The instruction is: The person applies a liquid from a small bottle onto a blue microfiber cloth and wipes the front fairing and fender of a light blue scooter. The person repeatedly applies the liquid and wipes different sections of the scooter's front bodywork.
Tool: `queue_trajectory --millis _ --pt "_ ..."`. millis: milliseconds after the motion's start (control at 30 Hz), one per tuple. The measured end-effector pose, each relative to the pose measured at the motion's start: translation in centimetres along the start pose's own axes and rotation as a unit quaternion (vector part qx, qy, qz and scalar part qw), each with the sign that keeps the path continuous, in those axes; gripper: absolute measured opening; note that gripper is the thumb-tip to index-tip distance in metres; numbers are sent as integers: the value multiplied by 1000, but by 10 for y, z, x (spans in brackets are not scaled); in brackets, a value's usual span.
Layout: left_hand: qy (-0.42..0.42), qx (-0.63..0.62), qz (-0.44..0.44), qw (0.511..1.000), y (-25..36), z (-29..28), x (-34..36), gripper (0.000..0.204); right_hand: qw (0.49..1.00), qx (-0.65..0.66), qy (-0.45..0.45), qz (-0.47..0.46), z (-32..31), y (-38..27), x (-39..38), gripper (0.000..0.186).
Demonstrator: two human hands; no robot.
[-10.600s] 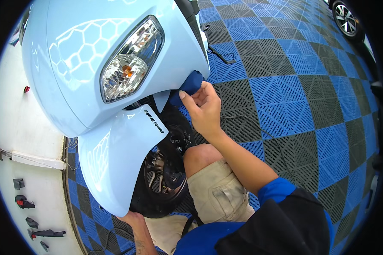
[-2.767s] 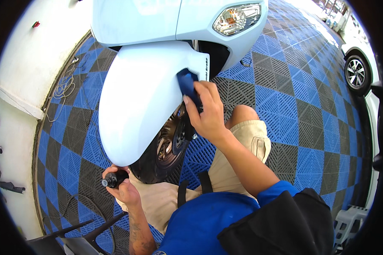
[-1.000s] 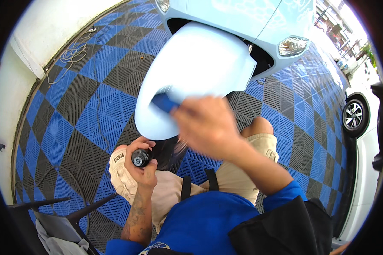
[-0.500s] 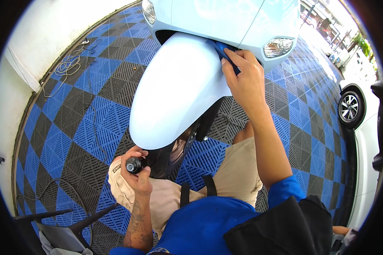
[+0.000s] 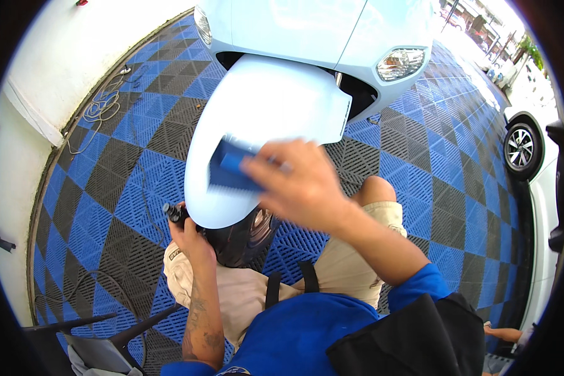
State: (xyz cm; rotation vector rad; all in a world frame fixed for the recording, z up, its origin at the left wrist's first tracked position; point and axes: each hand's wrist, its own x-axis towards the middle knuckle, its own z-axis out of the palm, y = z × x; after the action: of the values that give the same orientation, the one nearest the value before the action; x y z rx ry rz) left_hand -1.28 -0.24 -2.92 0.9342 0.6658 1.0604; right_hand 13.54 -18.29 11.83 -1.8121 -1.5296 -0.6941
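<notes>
A pale blue, glossy scooter front fender point(image 5: 276, 94) stands before me, over a black tyre point(image 5: 241, 243). My right hand point(image 5: 301, 182), blurred by motion, is closed on a blue applicator block point(image 5: 229, 161) with a dark blue cloth face. The block is over the lower front part of the fender; motion blur hides how firmly it touches. Low on the left, beside the fender's front tip, my left hand point(image 5: 196, 241) is wrapped round a small black bottle point(image 5: 175, 214). The bottle's top points up and left; its lower part is hidden by my fingers.
Behind the fender rises the scooter's pale blue front panel point(image 5: 288, 28) with a clear lamp point(image 5: 400, 64). A coiled cable point(image 5: 100, 109) lies on the blue and black tiles at left. A white car's wheel point(image 5: 520, 147) and another person's arm point(image 5: 504, 333) show at right.
My right hand has swept the applicator block from the fender's rear right edge to its lower front. My left hand has shifted slightly left, and the bottle now tips leftward.
</notes>
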Motion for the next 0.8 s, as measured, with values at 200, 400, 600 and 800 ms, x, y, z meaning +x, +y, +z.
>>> queue_trajectory --millis 200,400,600,800 --pt "-9 42 8 999 -5 8 8 28 990 -10 122 68 6 24 0 37" --pt "-57 34 71 995 -7 5 4 28 988 89 100 -81 48 -24 -44 37" --pt "22 90 99 991 -10 1 1 30 976 7 166 140 4 74 -34 36" --pt "35 108 116 987 -9 -6 4 32 964 36 213 157 17 67 -34 28"
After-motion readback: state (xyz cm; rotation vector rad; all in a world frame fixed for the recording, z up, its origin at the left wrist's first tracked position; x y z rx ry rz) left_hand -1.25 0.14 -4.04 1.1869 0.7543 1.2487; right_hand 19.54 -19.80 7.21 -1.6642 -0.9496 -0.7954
